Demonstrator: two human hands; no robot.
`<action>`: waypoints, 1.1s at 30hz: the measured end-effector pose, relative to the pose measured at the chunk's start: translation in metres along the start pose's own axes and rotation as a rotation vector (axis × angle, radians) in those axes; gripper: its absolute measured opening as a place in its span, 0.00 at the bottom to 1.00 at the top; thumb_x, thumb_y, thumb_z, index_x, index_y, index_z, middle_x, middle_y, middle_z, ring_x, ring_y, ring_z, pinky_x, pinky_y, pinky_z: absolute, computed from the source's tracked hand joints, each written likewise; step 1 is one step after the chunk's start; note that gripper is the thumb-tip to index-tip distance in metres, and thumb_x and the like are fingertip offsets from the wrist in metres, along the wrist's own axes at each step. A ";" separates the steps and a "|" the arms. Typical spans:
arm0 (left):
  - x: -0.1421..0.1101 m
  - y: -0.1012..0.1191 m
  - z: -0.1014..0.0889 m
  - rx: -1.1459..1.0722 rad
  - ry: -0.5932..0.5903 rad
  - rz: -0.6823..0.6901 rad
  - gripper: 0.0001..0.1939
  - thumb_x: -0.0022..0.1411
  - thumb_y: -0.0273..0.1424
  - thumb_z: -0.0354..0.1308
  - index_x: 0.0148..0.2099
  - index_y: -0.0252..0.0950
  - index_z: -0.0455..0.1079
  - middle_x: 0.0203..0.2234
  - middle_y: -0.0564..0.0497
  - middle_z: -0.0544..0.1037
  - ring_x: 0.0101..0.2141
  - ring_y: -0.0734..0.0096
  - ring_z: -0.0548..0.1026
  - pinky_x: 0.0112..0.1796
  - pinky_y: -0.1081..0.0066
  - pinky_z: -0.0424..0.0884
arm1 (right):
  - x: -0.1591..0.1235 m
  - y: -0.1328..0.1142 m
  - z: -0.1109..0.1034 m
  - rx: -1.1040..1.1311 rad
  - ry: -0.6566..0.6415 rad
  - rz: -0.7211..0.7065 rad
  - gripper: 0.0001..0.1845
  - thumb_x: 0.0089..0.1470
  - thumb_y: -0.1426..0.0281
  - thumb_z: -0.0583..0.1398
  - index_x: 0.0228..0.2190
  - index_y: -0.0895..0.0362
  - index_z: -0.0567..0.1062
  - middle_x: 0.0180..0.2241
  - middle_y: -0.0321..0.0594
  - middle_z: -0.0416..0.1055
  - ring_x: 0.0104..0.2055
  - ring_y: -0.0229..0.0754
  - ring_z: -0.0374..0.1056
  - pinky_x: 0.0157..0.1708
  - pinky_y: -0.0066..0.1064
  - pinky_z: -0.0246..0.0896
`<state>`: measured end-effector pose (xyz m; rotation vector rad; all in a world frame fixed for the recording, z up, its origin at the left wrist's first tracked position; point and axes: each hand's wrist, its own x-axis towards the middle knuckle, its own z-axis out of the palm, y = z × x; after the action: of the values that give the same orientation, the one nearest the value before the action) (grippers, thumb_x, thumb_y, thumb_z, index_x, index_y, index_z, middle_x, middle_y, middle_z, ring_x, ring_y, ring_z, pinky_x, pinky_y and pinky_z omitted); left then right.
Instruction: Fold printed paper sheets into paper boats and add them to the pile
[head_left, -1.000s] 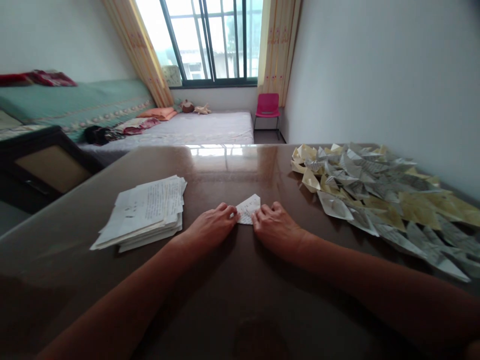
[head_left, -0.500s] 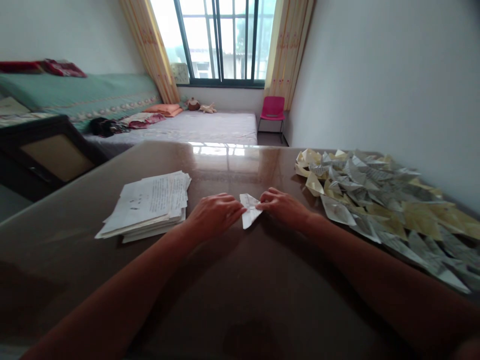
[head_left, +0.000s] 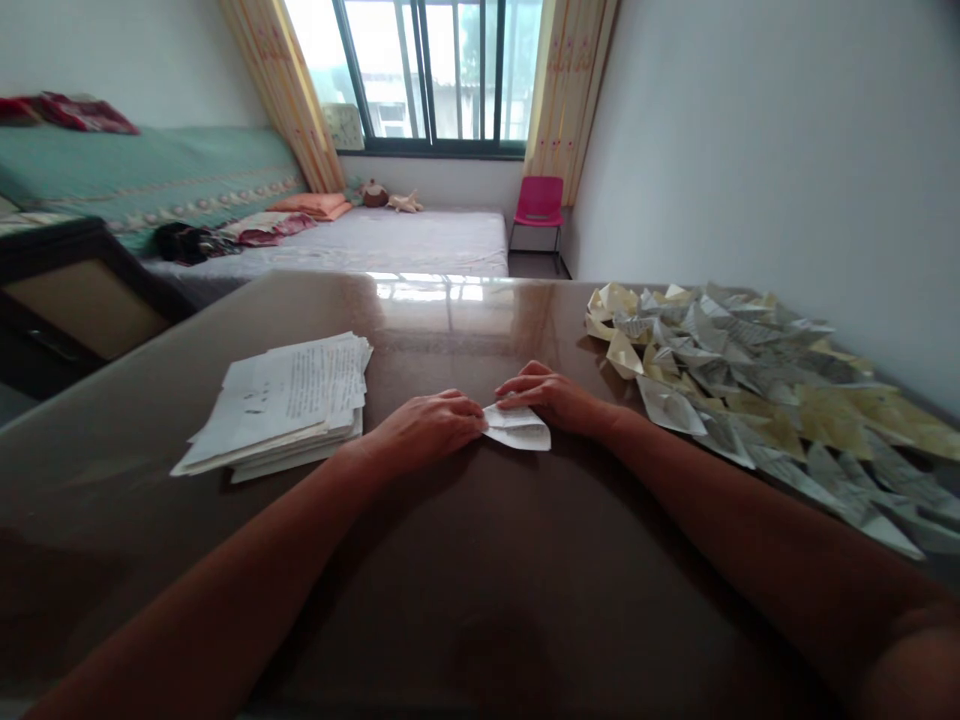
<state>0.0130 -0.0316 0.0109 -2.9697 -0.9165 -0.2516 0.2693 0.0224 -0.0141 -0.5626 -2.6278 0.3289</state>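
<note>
A small folded piece of white paper [head_left: 519, 430] lies on the brown table between my hands, its rounded flap toward me. My left hand [head_left: 435, 425] pinches its left corner, the fingers together. From the upper right my right hand [head_left: 546, 392] bears on the paper's top edge with bent fingers; its thumb is largely hidden. To the left is a stack of printed sheets [head_left: 281, 395], with uneven edges. Many folded paper boats [head_left: 701, 345], white and yellowish, crowd the right side of the table.
The glossy brown table [head_left: 420, 560] reaches from me to the middle of the room. Behind it stand a bed [head_left: 450, 235] and a pink chair [head_left: 538, 205] below the window. A dark cabinet [head_left: 97, 290] is at the left, a white wall [head_left: 735, 150] at the right.
The folded paper has gone from an upright, pointed shape to a flatter one with a rounded flap to the right. My right hand has shifted onto its top edge. The view has tilted slightly.
</note>
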 end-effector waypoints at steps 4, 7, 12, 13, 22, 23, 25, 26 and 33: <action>0.004 0.019 -0.004 0.200 -0.066 -0.038 0.13 0.68 0.30 0.47 0.38 0.35 0.74 0.36 0.48 0.78 0.37 0.67 0.74 0.34 0.70 0.70 | 0.001 -0.011 -0.007 -0.082 -0.048 0.028 0.20 0.59 0.76 0.54 0.50 0.52 0.74 0.49 0.46 0.69 0.49 0.43 0.62 0.49 0.38 0.61; 0.005 0.032 -0.005 0.259 -0.129 -0.055 0.11 0.66 0.28 0.49 0.36 0.33 0.73 0.33 0.47 0.77 0.34 0.65 0.73 0.31 0.69 0.70 | 0.002 -0.021 -0.013 -0.005 -0.096 0.065 0.21 0.59 0.72 0.56 0.54 0.55 0.70 0.47 0.47 0.69 0.46 0.42 0.66 0.47 0.35 0.62; 0.004 0.036 -0.008 0.161 -0.114 -0.071 0.13 0.68 0.34 0.49 0.39 0.35 0.74 0.36 0.47 0.77 0.37 0.66 0.74 0.36 0.69 0.70 | 0.004 -0.024 -0.016 0.102 -0.158 0.079 0.13 0.59 0.68 0.57 0.44 0.56 0.76 0.41 0.44 0.73 0.43 0.41 0.68 0.46 0.33 0.62; 0.004 0.034 -0.008 0.126 -0.101 -0.081 0.14 0.67 0.37 0.49 0.41 0.36 0.74 0.36 0.47 0.78 0.38 0.66 0.74 0.38 0.69 0.70 | 0.004 -0.024 -0.016 0.117 -0.169 0.064 0.12 0.59 0.67 0.57 0.42 0.56 0.77 0.41 0.44 0.74 0.44 0.41 0.68 0.47 0.33 0.61; 0.005 0.032 -0.006 0.163 -0.093 -0.109 0.17 0.67 0.40 0.49 0.50 0.37 0.70 0.43 0.47 0.77 0.42 0.62 0.73 0.40 0.67 0.71 | 0.006 -0.047 -0.026 -0.189 -0.296 0.045 0.17 0.54 0.60 0.61 0.41 0.58 0.77 0.40 0.46 0.74 0.43 0.46 0.68 0.44 0.36 0.60; 0.005 0.033 -0.005 0.177 -0.087 -0.103 0.17 0.67 0.40 0.49 0.51 0.37 0.70 0.43 0.46 0.77 0.43 0.62 0.73 0.40 0.67 0.71 | 0.007 -0.052 -0.027 -0.248 -0.322 0.048 0.15 0.54 0.62 0.61 0.40 0.59 0.77 0.39 0.46 0.75 0.42 0.46 0.68 0.43 0.36 0.59; 0.005 0.034 -0.004 0.195 -0.073 -0.088 0.17 0.67 0.39 0.50 0.51 0.36 0.69 0.43 0.45 0.77 0.44 0.62 0.73 0.41 0.67 0.70 | 0.007 -0.061 -0.027 -0.349 -0.372 0.069 0.11 0.54 0.68 0.60 0.38 0.60 0.77 0.37 0.47 0.75 0.39 0.46 0.68 0.41 0.36 0.59; 0.005 0.034 -0.004 0.201 -0.068 -0.081 0.17 0.67 0.39 0.50 0.51 0.35 0.69 0.43 0.45 0.77 0.44 0.62 0.73 0.42 0.67 0.70 | 0.007 -0.064 -0.026 -0.389 -0.388 0.082 0.10 0.54 0.70 0.60 0.37 0.61 0.77 0.36 0.47 0.75 0.39 0.47 0.68 0.40 0.36 0.58; 0.010 0.040 -0.002 0.235 -0.113 -0.039 0.11 0.66 0.28 0.49 0.48 0.33 0.69 0.42 0.43 0.77 0.44 0.62 0.73 0.40 0.68 0.71 | 0.006 -0.073 -0.027 -0.459 -0.421 0.134 0.11 0.52 0.71 0.60 0.39 0.61 0.75 0.37 0.49 0.75 0.40 0.49 0.67 0.40 0.37 0.57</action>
<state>0.0436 -0.0594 0.0158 -2.7749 -0.9427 0.0225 0.2524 -0.0368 0.0342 -0.9033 -3.0996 -0.1451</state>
